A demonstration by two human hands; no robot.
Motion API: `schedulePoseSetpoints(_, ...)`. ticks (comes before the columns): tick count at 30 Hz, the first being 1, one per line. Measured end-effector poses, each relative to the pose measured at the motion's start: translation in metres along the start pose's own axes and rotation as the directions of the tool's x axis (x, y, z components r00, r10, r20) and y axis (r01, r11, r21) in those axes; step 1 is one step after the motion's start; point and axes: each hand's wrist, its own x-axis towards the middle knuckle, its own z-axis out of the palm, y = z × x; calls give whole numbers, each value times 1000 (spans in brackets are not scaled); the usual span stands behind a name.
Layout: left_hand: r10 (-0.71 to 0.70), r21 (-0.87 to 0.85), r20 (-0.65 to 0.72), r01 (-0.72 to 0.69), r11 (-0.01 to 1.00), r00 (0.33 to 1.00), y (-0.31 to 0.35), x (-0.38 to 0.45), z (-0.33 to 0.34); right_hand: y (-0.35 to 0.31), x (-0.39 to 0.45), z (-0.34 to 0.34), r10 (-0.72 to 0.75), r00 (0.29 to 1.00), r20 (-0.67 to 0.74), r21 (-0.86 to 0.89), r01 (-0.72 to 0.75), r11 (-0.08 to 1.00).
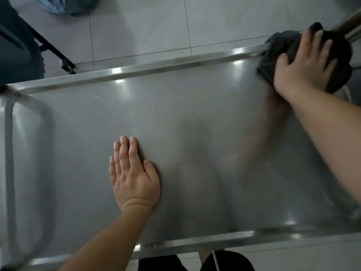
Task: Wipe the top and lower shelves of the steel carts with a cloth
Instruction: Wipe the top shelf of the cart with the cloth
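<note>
Top shelf (195, 118) of the steel cart fills most of the frame, seen from above. Right hand (304, 67), upper right of frame, has its fingers spread and curled down over a dark grey cloth (283, 47), bunched up w/ the thumb tucked round its near side, pressing it onto the shelf's corner by the far rim (156, 65), prob so the wad gets into the edge where grime collects. Left hand (132, 173), lower centre, lies flat, fingers straight and together, palm on bare steel, holding nothing; likely bracing the cart so it won't roll under the wiping push. Handle bar (9, 153) at left edge, blurred. Tiled floor (146, 26) beyond. Lower shelf not in view, so can't tell its state.
</note>
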Motion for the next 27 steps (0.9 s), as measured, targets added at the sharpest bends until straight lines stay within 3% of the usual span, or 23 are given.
schedulePoseSetpoints(3,-3,5,8,3,1000,1000,1,0,-1,-71,-45,23,-60,998,-15,36,61,998)
schedulePoseSetpoints(6,-10,3,10,10,1000,1000,2,1,-2,-151,-111,50,-386,922,31,-15,387,922)
schedulePoseSetpoints(7,-15,1,11,15,1000,1000,3,1,-3,-177,-129,55,-522,850,75,-13,524,852)
schedulePoseSetpoints(9,-24,6,20,24,1000,1000,4,1,-5,-215,-152,62,-766,614,193,4,780,626)
schedulePoseSetpoints(11,-17,9,28,17,1000,999,4,1,-6,-229,-149,67,-883,390,261,-8,916,402)
schedulePoseSetpoints(13,-15,13,23,15,1000,1000,3,1,-6,-223,-134,67,-910,320,262,-15,945,328)
schedulePoseSetpoints(16,-15,9,18,15,1000,1000,5,0,-6,-185,-96,55,-887,402,226,-7,912,411)
schedulePoseSetpoints(23,-9,-5,10,9,1000,1000,5,2,-7,-14,14,0,-568,808,155,-112,586,803)
schedulePoseSetpoints(25,-9,-10,10,9,1000,1000,6,2,-7,32,32,-13,-478,868,136,-111,493,863)
schedulePoseSetpoints(27,-13,-22,5,13,1000,1000,7,2,-7,61,37,-19,-459,877,139,-127,476,870)
